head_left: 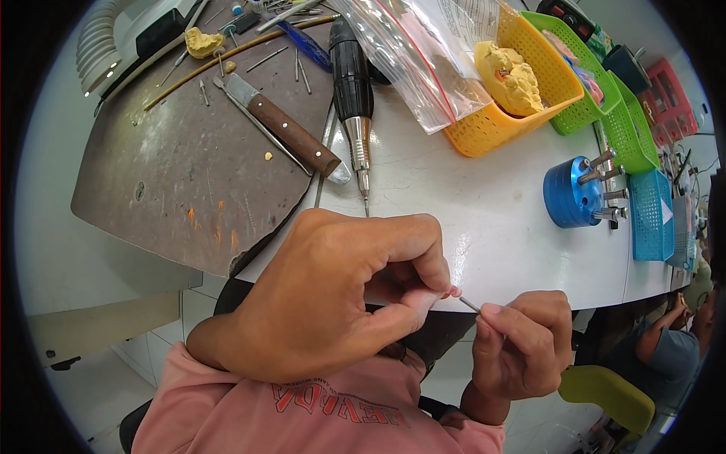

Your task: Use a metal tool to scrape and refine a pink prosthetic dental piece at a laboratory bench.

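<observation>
My left hand (340, 295) is closed, thumb and index finger pinching a small pink piece (454, 290) near the table's front edge. My right hand (522, 340) grips a thin metal rod (470, 305) between thumb and index finger; its tip meets or nearly meets the pink piece, and I cannot tell whether they touch. Just beyond my left hand a black-and-silver rotary handpiece (351, 83) lies on the white table (484, 204). A wooden-handled knife (287, 129) and thin tools rest on the worn grey board (136, 181) to the left.
A blue metal bur holder (571, 193) stands at the right, near perforated yellow (480, 140), green (631, 144) and blue (652, 219) baskets. A plastic bag (408, 60) and a yellow dental cast (514, 83) are at the back. Another person (665, 348) sits at far right, by an olive chair (605, 393).
</observation>
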`<state>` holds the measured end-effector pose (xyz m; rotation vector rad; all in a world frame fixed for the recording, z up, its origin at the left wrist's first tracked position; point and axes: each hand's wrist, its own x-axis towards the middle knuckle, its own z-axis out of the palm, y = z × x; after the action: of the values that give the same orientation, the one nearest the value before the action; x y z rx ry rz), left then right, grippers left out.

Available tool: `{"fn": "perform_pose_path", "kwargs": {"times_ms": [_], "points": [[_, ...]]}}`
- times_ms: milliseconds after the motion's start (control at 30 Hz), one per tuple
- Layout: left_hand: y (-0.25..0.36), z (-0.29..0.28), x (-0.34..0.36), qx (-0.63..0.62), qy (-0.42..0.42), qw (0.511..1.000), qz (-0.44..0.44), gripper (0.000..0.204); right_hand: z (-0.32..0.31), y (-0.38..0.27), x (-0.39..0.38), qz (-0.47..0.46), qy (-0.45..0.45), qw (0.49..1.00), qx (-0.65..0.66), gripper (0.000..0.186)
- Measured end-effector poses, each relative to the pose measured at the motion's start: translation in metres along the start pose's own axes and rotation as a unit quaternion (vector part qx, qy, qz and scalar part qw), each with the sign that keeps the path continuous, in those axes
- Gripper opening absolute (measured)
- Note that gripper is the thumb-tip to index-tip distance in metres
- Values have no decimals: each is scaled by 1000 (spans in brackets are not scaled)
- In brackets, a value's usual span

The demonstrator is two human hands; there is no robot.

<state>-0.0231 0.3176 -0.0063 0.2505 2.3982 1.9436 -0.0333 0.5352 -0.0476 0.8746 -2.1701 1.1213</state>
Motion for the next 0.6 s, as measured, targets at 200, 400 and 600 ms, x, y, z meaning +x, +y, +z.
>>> {"fn": "perform_pose_path", "kwargs": {"times_ms": [200, 400, 600], "points": [[0, 0, 0, 6, -3, 1000, -1, 10, 4, 2, 3, 8, 0, 999, -31, 15], [-1, -1, 0, 20, -7, 1000, 13, 11, 1, 3, 3, 14, -4, 1000, -10, 32], [-3, 0, 0, 27, -5, 999, 31, 12, 1, 3, 4, 6, -14, 1000, 2, 31]]}}
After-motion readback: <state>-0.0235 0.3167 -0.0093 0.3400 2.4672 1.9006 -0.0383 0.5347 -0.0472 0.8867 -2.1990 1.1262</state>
